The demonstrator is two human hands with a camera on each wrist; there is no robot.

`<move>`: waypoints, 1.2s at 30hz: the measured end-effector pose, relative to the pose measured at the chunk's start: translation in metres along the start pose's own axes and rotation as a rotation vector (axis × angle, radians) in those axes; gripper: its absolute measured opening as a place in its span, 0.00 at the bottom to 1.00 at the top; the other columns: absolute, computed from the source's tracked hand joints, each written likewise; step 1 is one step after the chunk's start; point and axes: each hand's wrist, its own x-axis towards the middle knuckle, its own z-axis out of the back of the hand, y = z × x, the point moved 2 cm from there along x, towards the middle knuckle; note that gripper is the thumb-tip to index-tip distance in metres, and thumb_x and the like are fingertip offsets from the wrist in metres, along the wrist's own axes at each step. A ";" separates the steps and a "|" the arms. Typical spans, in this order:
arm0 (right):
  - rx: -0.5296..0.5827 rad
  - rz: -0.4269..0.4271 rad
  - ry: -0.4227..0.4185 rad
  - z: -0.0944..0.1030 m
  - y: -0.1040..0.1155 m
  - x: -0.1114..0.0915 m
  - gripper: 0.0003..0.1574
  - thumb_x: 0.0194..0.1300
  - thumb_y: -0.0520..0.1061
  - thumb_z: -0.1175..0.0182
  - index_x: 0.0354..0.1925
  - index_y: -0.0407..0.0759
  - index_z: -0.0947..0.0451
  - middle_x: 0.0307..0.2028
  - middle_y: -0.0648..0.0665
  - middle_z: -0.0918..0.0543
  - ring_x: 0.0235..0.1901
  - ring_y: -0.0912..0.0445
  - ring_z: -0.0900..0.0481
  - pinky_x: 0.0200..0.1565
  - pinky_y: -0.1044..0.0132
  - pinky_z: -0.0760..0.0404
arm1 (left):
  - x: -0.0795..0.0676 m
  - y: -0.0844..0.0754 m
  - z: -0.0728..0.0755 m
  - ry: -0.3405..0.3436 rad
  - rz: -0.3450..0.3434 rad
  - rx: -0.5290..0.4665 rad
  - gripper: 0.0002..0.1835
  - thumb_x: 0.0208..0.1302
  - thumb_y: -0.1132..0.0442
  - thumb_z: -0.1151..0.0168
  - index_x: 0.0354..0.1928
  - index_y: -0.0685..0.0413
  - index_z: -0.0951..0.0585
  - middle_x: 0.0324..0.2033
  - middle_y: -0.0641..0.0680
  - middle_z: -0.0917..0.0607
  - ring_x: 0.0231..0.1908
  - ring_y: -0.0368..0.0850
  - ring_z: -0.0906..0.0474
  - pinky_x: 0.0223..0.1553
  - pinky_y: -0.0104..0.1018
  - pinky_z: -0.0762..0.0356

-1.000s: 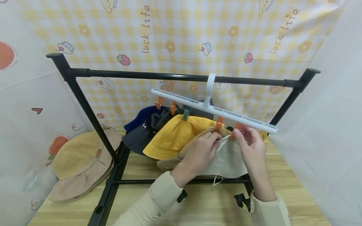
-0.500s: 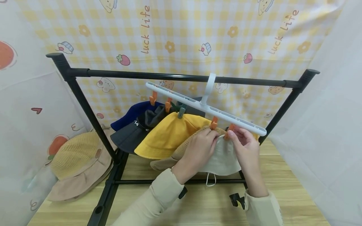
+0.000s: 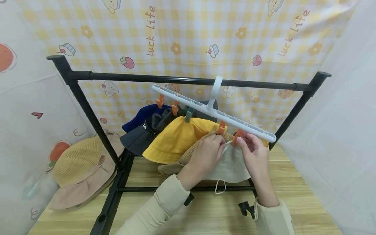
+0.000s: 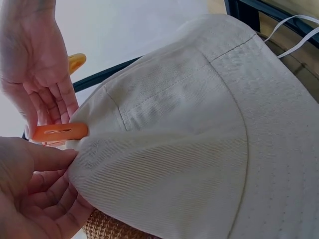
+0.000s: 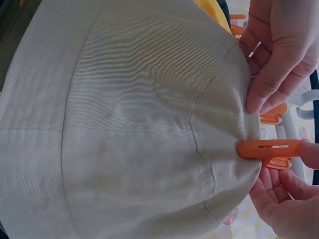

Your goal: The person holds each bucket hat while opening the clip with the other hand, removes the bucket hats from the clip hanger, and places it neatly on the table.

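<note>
A cream bucket hat [image 3: 232, 164] hangs at the right part of a white clip hanger [image 3: 214, 112]. My left hand [image 3: 207, 155] pinches the top of its crown, the fold showing in the left wrist view beside the thumb. My right hand [image 3: 255, 155] pinches an orange clip [image 5: 269, 148] between thumb and fingers. In the right wrist view, the clip's end lies over the crown's edge. Left of it on the hanger are a tan woven hat [image 3: 191, 154], a yellow bucket hat [image 3: 168, 143], a dark grey hat [image 3: 138, 140] and a blue hat [image 3: 141, 116].
The hanger hooks over the black rack's top bar [image 3: 147, 77] and tilts down to the right. On the wooden table, straw and beige hats [image 3: 80, 169] lie left of the rack. A patterned cloth [image 3: 194, 29] covers the back.
The hanger and its hats have shifted somewhat left, swinging slightly back right at the end. Both hands have moved a little left with it, keeping their hold on the hat and the clip.
</note>
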 end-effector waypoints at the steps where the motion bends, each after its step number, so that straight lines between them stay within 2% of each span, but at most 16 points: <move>1: 0.007 -0.001 0.000 0.000 0.000 0.000 0.21 0.64 0.39 0.42 0.52 0.28 0.27 0.46 0.32 0.20 0.37 0.74 0.24 0.42 0.84 0.26 | 0.000 0.000 0.000 0.002 0.002 -0.008 0.05 0.65 0.60 0.42 0.34 0.53 0.20 0.28 0.48 0.20 0.26 0.38 0.26 0.30 0.27 0.25; 10: 0.045 -0.024 -0.018 -0.004 -0.001 0.001 0.20 0.64 0.40 0.42 0.51 0.30 0.25 0.47 0.35 0.20 0.38 0.73 0.23 0.43 0.83 0.26 | 0.000 0.003 0.001 -0.013 0.011 -0.032 0.04 0.65 0.60 0.42 0.35 0.53 0.22 0.28 0.48 0.21 0.27 0.38 0.27 0.30 0.27 0.26; 14: 0.050 -0.048 -0.049 -0.004 -0.002 0.001 0.20 0.63 0.43 0.40 0.50 0.32 0.24 0.40 0.54 0.18 0.38 0.72 0.23 0.42 0.83 0.26 | 0.000 0.004 0.000 -0.029 0.005 -0.026 0.04 0.64 0.60 0.41 0.35 0.53 0.21 0.29 0.48 0.21 0.27 0.38 0.27 0.31 0.27 0.25; 18: 0.073 -0.079 -0.089 -0.006 -0.003 0.002 0.20 0.63 0.44 0.40 0.49 0.32 0.23 0.31 0.70 0.22 0.37 0.71 0.23 0.41 0.83 0.26 | 0.000 0.005 0.000 -0.033 0.002 -0.017 0.04 0.64 0.60 0.41 0.34 0.52 0.21 0.28 0.47 0.21 0.27 0.38 0.27 0.31 0.25 0.26; 23: 0.122 -0.101 -0.125 -0.008 -0.004 0.005 0.19 0.63 0.44 0.40 0.48 0.31 0.22 0.30 0.69 0.21 0.36 0.70 0.22 0.40 0.82 0.25 | 0.001 0.005 0.000 -0.025 0.006 -0.031 0.04 0.64 0.60 0.41 0.35 0.52 0.21 0.28 0.47 0.21 0.27 0.38 0.28 0.32 0.25 0.26; 34: 0.271 -0.071 -0.206 -0.016 -0.010 0.015 0.15 0.60 0.38 0.38 0.41 0.25 0.21 0.23 0.64 0.18 0.28 0.69 0.20 0.34 0.78 0.22 | -0.001 0.006 0.002 -0.027 -0.004 -0.023 0.04 0.64 0.61 0.41 0.34 0.52 0.21 0.28 0.47 0.21 0.27 0.37 0.28 0.31 0.25 0.26; 36: 0.285 -0.079 -0.213 -0.016 -0.011 0.015 0.13 0.59 0.38 0.37 0.40 0.27 0.20 0.23 0.64 0.17 0.28 0.69 0.19 0.34 0.77 0.22 | -0.002 0.007 0.002 -0.022 -0.002 -0.027 0.04 0.64 0.61 0.41 0.33 0.52 0.21 0.28 0.47 0.21 0.26 0.38 0.28 0.30 0.25 0.27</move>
